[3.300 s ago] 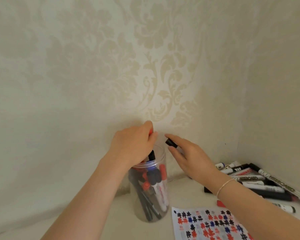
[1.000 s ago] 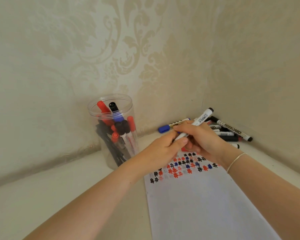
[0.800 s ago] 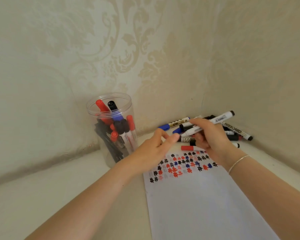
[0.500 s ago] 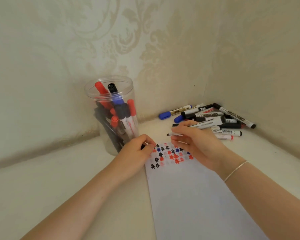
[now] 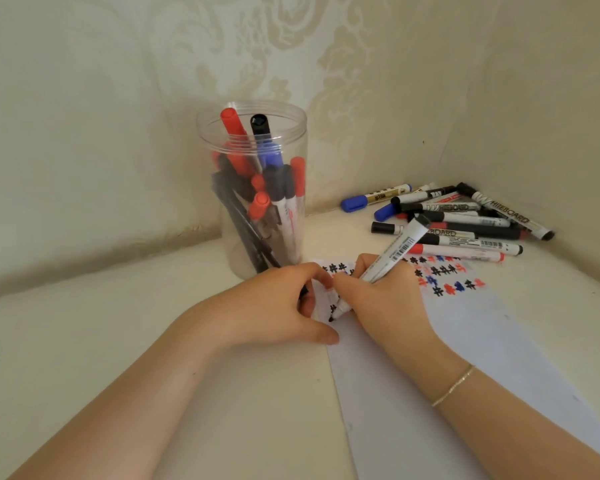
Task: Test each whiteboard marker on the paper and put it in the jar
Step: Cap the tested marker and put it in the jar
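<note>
- Jar (image 5: pixel 284 133): clear plastic, upright, lidless, standing on the tabletop (image 5: pixel 101 341) close to the back wall. It holds a crowded bundle of capped markers, red, black and blue; a red-capped marker (image 5: pixel 231 121) and a black-capped marker (image 5: pixel 260 124) reach highest, near the rim.
- Left hand (image 5: pixel 267 308): resting at the left edge of the paper (image 5: pixel 465 358), just in front of the jar, fingers curled with the thumb lying on the tabletop. A small dark object shows between the fingers — it cannot be told for certain what it is.
- Right hand (image 5: pixel 381 299): grasping an uncapped white marker (image 5: pixel 392 254) in a writing grip; the barrel slants up and to the right, and the black tip touches the paper near its left edge.
- Paper: white sheet lying flat and running toward the lower right. Rows of small hash-like marks in black, red and blue cover its far end; the near part is unmarked.
- Bracelet (image 5: pixel 452 386): thin, gold-coloured, on the right wrist.
- Loose markers (image 5: pixel 465 220): a pile lying on the tabletop in the far right corner, beyond the paper — black, blue and red caps, several barrels printed "WHITEBOARD".
- Room: the pale cream tabletop sits in a corner formed by two walls (image 5: pixel 84 98) with cream damask-patterned wallpaper.
</note>
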Demonstrator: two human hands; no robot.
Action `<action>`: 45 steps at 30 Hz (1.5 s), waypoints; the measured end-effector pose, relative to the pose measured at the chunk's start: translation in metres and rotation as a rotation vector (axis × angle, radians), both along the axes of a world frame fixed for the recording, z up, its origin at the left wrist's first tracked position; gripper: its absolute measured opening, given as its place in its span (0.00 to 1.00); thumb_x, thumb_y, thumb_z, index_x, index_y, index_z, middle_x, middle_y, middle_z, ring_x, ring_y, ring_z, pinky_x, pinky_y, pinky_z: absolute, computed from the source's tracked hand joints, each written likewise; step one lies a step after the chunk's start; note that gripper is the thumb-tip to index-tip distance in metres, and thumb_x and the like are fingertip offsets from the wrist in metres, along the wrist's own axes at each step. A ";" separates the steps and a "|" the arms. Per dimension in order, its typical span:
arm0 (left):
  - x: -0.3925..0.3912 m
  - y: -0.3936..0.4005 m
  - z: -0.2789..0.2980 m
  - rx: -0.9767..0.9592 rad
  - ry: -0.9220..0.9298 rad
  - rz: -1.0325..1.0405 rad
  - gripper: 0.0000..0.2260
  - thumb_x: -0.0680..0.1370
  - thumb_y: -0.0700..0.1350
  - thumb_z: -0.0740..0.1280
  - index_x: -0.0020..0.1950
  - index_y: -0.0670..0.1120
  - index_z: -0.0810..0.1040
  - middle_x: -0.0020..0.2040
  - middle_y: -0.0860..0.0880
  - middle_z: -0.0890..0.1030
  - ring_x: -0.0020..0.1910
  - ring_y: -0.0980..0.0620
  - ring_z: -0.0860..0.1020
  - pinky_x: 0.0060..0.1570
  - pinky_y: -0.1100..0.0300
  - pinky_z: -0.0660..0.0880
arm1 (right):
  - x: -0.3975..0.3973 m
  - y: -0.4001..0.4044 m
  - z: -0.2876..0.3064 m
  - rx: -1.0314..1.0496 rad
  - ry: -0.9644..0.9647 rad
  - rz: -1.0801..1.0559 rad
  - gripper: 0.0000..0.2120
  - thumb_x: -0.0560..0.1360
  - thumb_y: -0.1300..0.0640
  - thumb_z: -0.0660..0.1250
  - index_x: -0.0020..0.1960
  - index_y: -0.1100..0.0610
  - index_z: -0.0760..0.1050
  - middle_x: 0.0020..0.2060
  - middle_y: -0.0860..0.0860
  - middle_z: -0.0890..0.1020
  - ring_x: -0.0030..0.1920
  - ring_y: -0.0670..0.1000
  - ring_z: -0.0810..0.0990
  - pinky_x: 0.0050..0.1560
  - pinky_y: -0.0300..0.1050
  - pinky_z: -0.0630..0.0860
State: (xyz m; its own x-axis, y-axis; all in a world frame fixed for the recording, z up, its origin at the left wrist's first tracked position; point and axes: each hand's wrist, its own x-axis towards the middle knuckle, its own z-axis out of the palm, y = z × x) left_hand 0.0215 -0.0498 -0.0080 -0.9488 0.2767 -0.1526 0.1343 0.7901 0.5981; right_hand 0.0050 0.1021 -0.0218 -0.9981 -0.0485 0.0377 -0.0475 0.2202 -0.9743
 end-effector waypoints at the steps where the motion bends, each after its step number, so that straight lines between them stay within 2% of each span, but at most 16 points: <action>1: 0.000 0.000 0.000 0.000 0.001 -0.003 0.25 0.65 0.57 0.76 0.58 0.59 0.71 0.35 0.55 0.75 0.31 0.60 0.72 0.34 0.64 0.71 | 0.000 0.000 -0.001 0.011 0.010 -0.004 0.14 0.68 0.66 0.68 0.28 0.60 0.66 0.19 0.53 0.72 0.18 0.45 0.66 0.21 0.34 0.64; 3: 0.000 -0.001 0.000 0.002 0.001 -0.010 0.25 0.65 0.57 0.76 0.59 0.58 0.71 0.35 0.56 0.75 0.31 0.60 0.72 0.33 0.64 0.71 | 0.000 0.000 -0.002 0.020 0.009 -0.004 0.14 0.68 0.66 0.68 0.27 0.59 0.67 0.16 0.49 0.71 0.16 0.44 0.67 0.19 0.33 0.64; 7: -0.002 -0.001 -0.001 0.016 0.000 -0.014 0.26 0.65 0.58 0.77 0.59 0.58 0.71 0.34 0.56 0.75 0.30 0.60 0.72 0.33 0.62 0.72 | 0.000 -0.001 -0.006 0.061 0.074 -0.006 0.15 0.68 0.66 0.68 0.27 0.59 0.66 0.19 0.53 0.73 0.18 0.47 0.69 0.21 0.35 0.65; 11: -0.002 -0.003 -0.002 0.029 -0.009 -0.020 0.27 0.65 0.58 0.77 0.60 0.58 0.71 0.36 0.55 0.75 0.31 0.60 0.72 0.35 0.62 0.72 | -0.001 -0.001 -0.006 0.074 0.135 -0.022 0.19 0.67 0.68 0.67 0.26 0.57 0.61 0.17 0.45 0.64 0.20 0.44 0.62 0.20 0.34 0.61; 15: -0.002 -0.003 -0.001 0.023 -0.018 -0.034 0.28 0.65 0.57 0.77 0.62 0.57 0.70 0.37 0.54 0.76 0.32 0.59 0.72 0.39 0.57 0.75 | 0.000 0.002 -0.004 0.017 0.057 0.021 0.16 0.68 0.68 0.67 0.26 0.58 0.65 0.17 0.51 0.70 0.16 0.46 0.67 0.19 0.34 0.64; 18: -0.002 -0.003 -0.001 0.021 -0.024 -0.030 0.29 0.64 0.58 0.77 0.62 0.57 0.70 0.36 0.55 0.75 0.33 0.58 0.72 0.42 0.53 0.76 | 0.001 0.000 -0.005 0.053 0.094 0.033 0.17 0.67 0.67 0.68 0.26 0.58 0.65 0.19 0.52 0.71 0.20 0.49 0.69 0.21 0.37 0.65; 20: -0.001 -0.003 -0.001 0.023 -0.024 -0.028 0.29 0.64 0.58 0.77 0.61 0.58 0.70 0.36 0.55 0.75 0.33 0.59 0.72 0.41 0.54 0.76 | 0.001 -0.001 -0.006 0.074 0.128 0.011 0.16 0.68 0.67 0.67 0.27 0.58 0.63 0.20 0.49 0.66 0.24 0.48 0.66 0.23 0.37 0.63; 22: -0.001 -0.003 -0.001 0.024 -0.022 -0.028 0.28 0.64 0.58 0.77 0.61 0.58 0.70 0.36 0.54 0.75 0.32 0.59 0.72 0.40 0.57 0.75 | 0.001 0.000 -0.005 0.064 0.128 0.000 0.17 0.68 0.68 0.66 0.28 0.58 0.62 0.19 0.45 0.62 0.23 0.45 0.62 0.22 0.34 0.60; 24: -0.002 -0.003 -0.002 0.016 -0.017 -0.032 0.29 0.64 0.58 0.77 0.61 0.57 0.70 0.36 0.54 0.75 0.32 0.59 0.72 0.38 0.58 0.74 | 0.001 0.001 -0.003 0.034 0.095 0.005 0.15 0.68 0.68 0.67 0.28 0.59 0.64 0.17 0.46 0.65 0.19 0.44 0.62 0.21 0.34 0.62; 27: -0.002 -0.003 -0.002 0.010 -0.018 -0.029 0.30 0.64 0.58 0.77 0.63 0.57 0.70 0.37 0.54 0.76 0.32 0.59 0.72 0.40 0.56 0.75 | 0.002 0.000 -0.003 0.019 0.066 0.025 0.13 0.69 0.67 0.68 0.28 0.61 0.67 0.17 0.50 0.73 0.17 0.46 0.69 0.20 0.35 0.66; 32: -0.002 -0.004 -0.002 0.006 -0.015 -0.028 0.30 0.64 0.58 0.77 0.62 0.58 0.70 0.37 0.54 0.76 0.32 0.59 0.72 0.39 0.57 0.75 | 0.000 0.000 -0.005 0.034 0.084 0.009 0.17 0.67 0.67 0.67 0.25 0.57 0.64 0.18 0.48 0.68 0.20 0.47 0.67 0.21 0.37 0.64; 35: -0.002 -0.003 -0.001 0.001 -0.014 -0.031 0.29 0.64 0.58 0.77 0.62 0.57 0.70 0.36 0.55 0.75 0.32 0.60 0.72 0.37 0.61 0.73 | 0.002 0.000 -0.003 -0.009 0.060 -0.007 0.15 0.68 0.67 0.67 0.27 0.59 0.66 0.17 0.51 0.71 0.17 0.46 0.68 0.20 0.34 0.65; 38: -0.001 -0.003 0.000 -0.007 -0.016 -0.025 0.30 0.64 0.58 0.77 0.62 0.57 0.70 0.37 0.54 0.76 0.33 0.59 0.72 0.40 0.57 0.75 | 0.000 -0.001 -0.006 0.025 0.101 -0.009 0.15 0.69 0.67 0.67 0.28 0.60 0.65 0.21 0.54 0.69 0.22 0.50 0.69 0.21 0.36 0.65; 41: -0.002 -0.003 -0.001 0.003 -0.015 -0.023 0.30 0.64 0.59 0.77 0.62 0.58 0.70 0.37 0.55 0.76 0.32 0.60 0.72 0.40 0.56 0.75 | -0.001 -0.001 -0.007 0.087 0.126 0.000 0.17 0.68 0.67 0.67 0.27 0.58 0.63 0.21 0.50 0.64 0.27 0.50 0.68 0.22 0.36 0.61; 43: -0.002 -0.003 -0.002 0.021 -0.009 -0.023 0.30 0.63 0.58 0.77 0.62 0.58 0.70 0.36 0.55 0.75 0.31 0.60 0.71 0.38 0.58 0.74 | -0.002 0.001 -0.005 -0.018 0.081 -0.014 0.15 0.69 0.68 0.67 0.29 0.59 0.65 0.21 0.51 0.67 0.22 0.48 0.66 0.21 0.36 0.62; 45: -0.001 -0.003 -0.002 0.050 -0.008 -0.015 0.32 0.63 0.57 0.78 0.63 0.59 0.68 0.37 0.55 0.75 0.32 0.61 0.72 0.40 0.59 0.75 | -0.004 0.005 0.000 -0.225 0.037 -0.045 0.12 0.71 0.66 0.69 0.33 0.62 0.69 0.22 0.55 0.72 0.19 0.47 0.67 0.21 0.36 0.64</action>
State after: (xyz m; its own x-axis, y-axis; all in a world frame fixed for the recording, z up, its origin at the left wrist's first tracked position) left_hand 0.0204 -0.0530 -0.0096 -0.9433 0.2981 -0.1459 0.1407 0.7573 0.6377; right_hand 0.0006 0.1075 -0.0222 -0.9968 0.0094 0.0789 -0.0789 -0.0001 -0.9969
